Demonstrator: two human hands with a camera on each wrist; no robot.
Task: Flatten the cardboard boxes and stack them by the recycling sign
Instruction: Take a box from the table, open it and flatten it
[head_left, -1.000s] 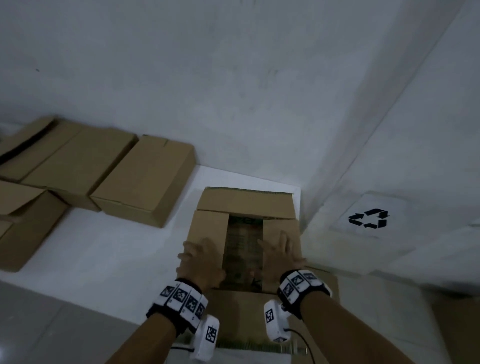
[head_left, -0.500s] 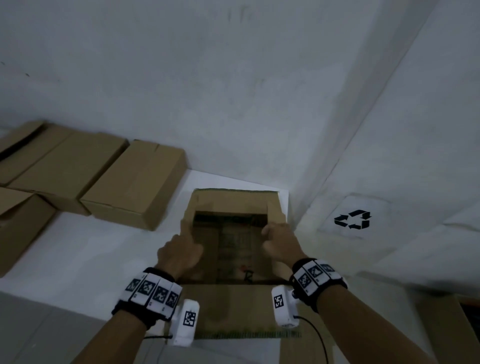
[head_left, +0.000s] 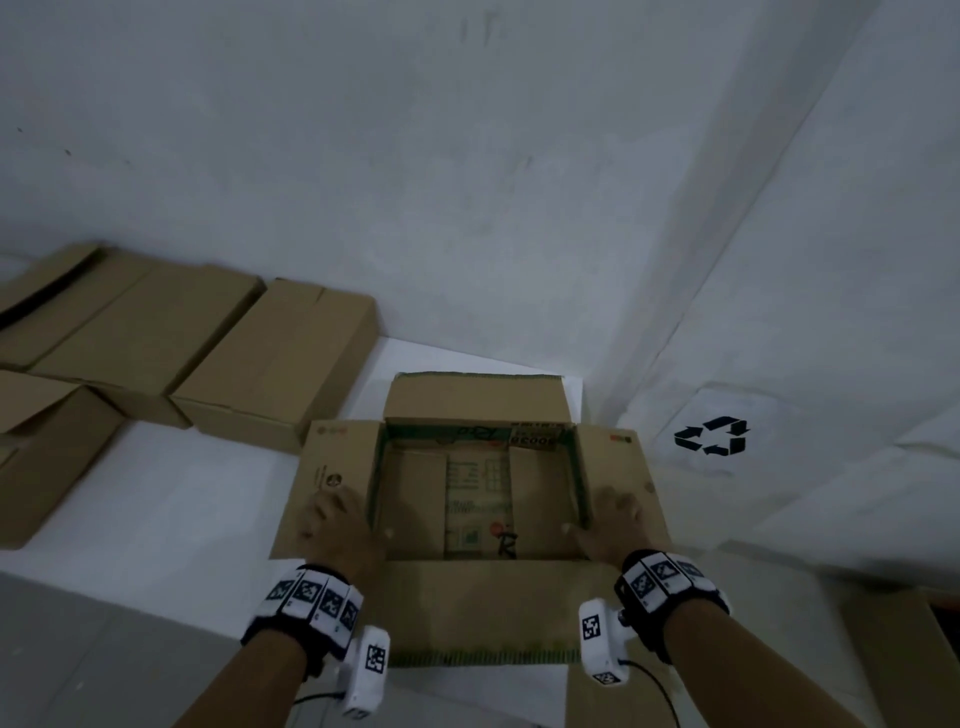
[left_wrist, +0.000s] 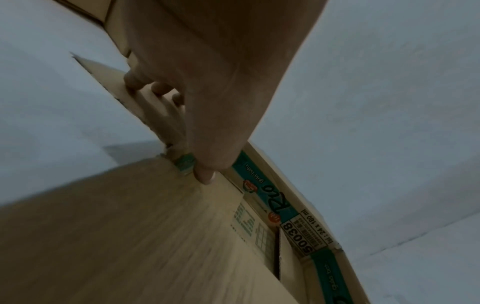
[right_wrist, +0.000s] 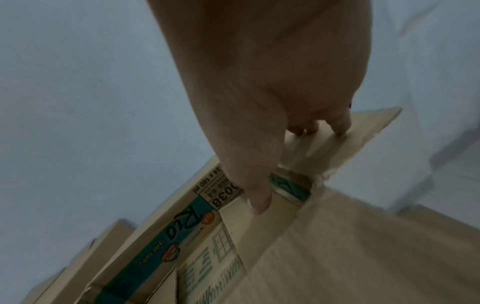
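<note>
An open cardboard box (head_left: 478, 499) with printed inner panels sits on the floor in front of me, all its top flaps spread outward. My left hand (head_left: 332, 519) presses down on the left flap (head_left: 337, 457), fingers on the cardboard, thumb at the box's inner edge. My right hand (head_left: 613, 514) presses on the right flap (head_left: 618, 452) the same way. The left wrist view shows the left hand (left_wrist: 207, 102) with fingertips on the flap (left_wrist: 116, 82). In the right wrist view the right hand (right_wrist: 272, 102) rests its fingertips on its flap (right_wrist: 363, 127). A black recycling sign (head_left: 711, 435) is just right of the box.
Several closed cardboard boxes (head_left: 280, 364) lie in a row at the left, with another one (head_left: 41, 457) at the left edge. Flat cardboard (head_left: 893, 665) lies at the lower right. A white sheet (head_left: 156, 493) covers the floor. Walls meet in a corner behind the box.
The two side flaps, folded over the opening a second ago, were lifted and are now spread outward. My hands have moved apart with them.
</note>
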